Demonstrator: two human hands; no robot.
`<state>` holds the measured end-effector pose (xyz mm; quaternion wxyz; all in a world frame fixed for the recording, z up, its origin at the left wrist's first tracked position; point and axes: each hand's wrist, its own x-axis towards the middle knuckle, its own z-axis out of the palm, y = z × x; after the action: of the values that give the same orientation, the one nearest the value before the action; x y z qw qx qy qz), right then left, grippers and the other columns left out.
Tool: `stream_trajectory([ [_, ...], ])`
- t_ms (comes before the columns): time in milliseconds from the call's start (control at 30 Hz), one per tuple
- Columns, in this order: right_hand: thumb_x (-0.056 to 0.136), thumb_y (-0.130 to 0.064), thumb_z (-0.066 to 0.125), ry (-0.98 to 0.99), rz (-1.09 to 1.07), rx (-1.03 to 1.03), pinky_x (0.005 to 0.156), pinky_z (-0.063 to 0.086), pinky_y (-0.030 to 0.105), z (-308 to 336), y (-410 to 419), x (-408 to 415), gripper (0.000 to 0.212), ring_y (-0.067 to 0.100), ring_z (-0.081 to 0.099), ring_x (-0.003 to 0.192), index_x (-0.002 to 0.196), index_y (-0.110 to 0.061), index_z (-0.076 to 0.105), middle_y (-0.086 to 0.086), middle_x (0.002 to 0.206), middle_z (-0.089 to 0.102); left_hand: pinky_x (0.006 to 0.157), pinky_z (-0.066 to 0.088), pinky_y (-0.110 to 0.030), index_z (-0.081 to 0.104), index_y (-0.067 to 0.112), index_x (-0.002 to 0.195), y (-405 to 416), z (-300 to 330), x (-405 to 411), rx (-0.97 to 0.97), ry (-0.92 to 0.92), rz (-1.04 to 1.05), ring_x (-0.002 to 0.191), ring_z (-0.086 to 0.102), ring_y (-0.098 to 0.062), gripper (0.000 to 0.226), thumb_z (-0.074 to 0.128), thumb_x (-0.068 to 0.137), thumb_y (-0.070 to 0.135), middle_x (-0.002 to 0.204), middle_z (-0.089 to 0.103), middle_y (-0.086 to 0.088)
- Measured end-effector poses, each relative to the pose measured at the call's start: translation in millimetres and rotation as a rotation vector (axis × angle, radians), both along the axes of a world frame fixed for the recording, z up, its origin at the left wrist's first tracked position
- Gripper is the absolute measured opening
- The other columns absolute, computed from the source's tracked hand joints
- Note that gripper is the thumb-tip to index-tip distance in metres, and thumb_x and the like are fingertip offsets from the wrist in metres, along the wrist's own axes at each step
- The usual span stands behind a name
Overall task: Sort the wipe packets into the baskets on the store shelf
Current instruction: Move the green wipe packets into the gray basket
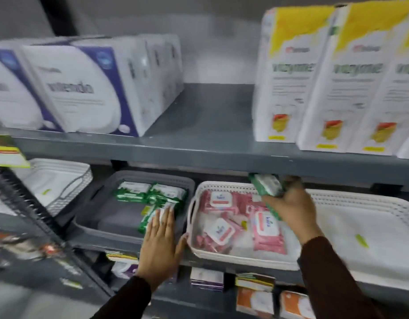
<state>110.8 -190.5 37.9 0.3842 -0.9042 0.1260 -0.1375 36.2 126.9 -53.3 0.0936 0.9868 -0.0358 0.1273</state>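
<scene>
- Head view: right hand (291,203) grips a green wipe packet (266,184) above the white basket (233,255), just under the upper shelf edge (199,155).
- Left hand (161,240) lies flat and open-fingered on one of four green packets (148,192) in the grey basket (90,229).
- Roughly five pink packets (265,229) fill the white basket.

The green plastic wipe packet (266,186) in the right hand (291,207) is motion-blurred, its print unreadable and its lower part hidden behind the fingers. Above that grip, the tall white-and-yellow cartons (325,79) are blurred and cut off by the right edge.
</scene>
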Motion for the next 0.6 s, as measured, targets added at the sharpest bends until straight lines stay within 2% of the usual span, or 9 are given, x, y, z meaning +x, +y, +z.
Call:
stream_trajectory([
  [167, 0.058, -0.04, 0.085, -0.041, 0.413, -0.145, 0.07, 0.046, 0.031, -15.4, 164.0, 12.7, 0.053, 0.028, 0.069, 0.092, 0.104, -0.026, 0.063, 0.003, 0.099, 0.075, 0.122, 0.007, -0.04, 0.006, 0.009, 0.153, 100.8, -4.0, -9.0, -0.031, 0.074, 0.142, 0.149, 0.0, -0.026, 0.087, 0.004, 0.089, 0.068, 0.162, 0.005, -0.007],
  [300, 0.061, -0.041, 0.083, -0.063, 0.657, -0.246, 0.076, 0.047, 0.035, -31.4, 272.3, 25.5, 0.05, 0.029, 0.065, 0.099, 0.103, -0.021, 0.063, 0.004, 0.107, 0.072, 0.121, 0.013, -0.036, 0.013, 0.012, 0.153, 158.2, -11.5, -15.5, -0.06, 0.104, 0.186, 0.149, 0.013, -0.023, 0.097, -0.01, 0.083, 0.075, 0.161, 0.017, -0.006],
  [400, 0.072, -0.038, 0.08, -0.059, 0.75, -0.374, 0.088, 0.043, 0.037, -44.3, 325.3, 39.5, 0.045, 0.03, 0.059, 0.111, 0.108, -0.018, 0.062, 0.006, 0.117, 0.065, 0.121, 0.007, -0.032, 0.01, 0.014, 0.153, 178.1, -16.0, -16.6, -0.049, 0.096, 0.158, 0.148, 0.011, -0.018, 0.084, 0.0, 0.09, 0.069, 0.162, 0.014, -0.002],
  [500, 0.083, -0.047, 0.07, 0.072, 0.8, -0.498, 0.103, 0.037, 0.043, -61.5, 347.7, 46.5, 0.045, 0.03, 0.049, 0.126, 0.118, -0.019, 0.064, 0.007, 0.132, 0.057, 0.119, -0.001, -0.032, 0.006, 0.014, 0.153, 184.5, -18.9, -16.6, -0.018, 0.101, 0.143, 0.147, 0.004, -0.013, 0.08, 0.004, 0.093, 0.067, 0.162, 0.01, -0.001],
  [600, 0.088, -0.046, 0.066, 0.012, 0.731, -0.347, 0.101, 0.044, 0.044, -67.4, 336.1, 42.2, 0.042, 0.027, 0.054, 0.122, 0.121, -0.02, 0.066, 0.006, 0.131, 0.061, 0.119, -0.004, -0.031, 0.007, 0.014, 0.153, 184.1, -17.1, -14.7, -0.03, 0.104, 0.147, 0.147, 0.002, -0.015, 0.08, 0.003, 0.093, 0.066, 0.162, 0.011, -0.003],
])
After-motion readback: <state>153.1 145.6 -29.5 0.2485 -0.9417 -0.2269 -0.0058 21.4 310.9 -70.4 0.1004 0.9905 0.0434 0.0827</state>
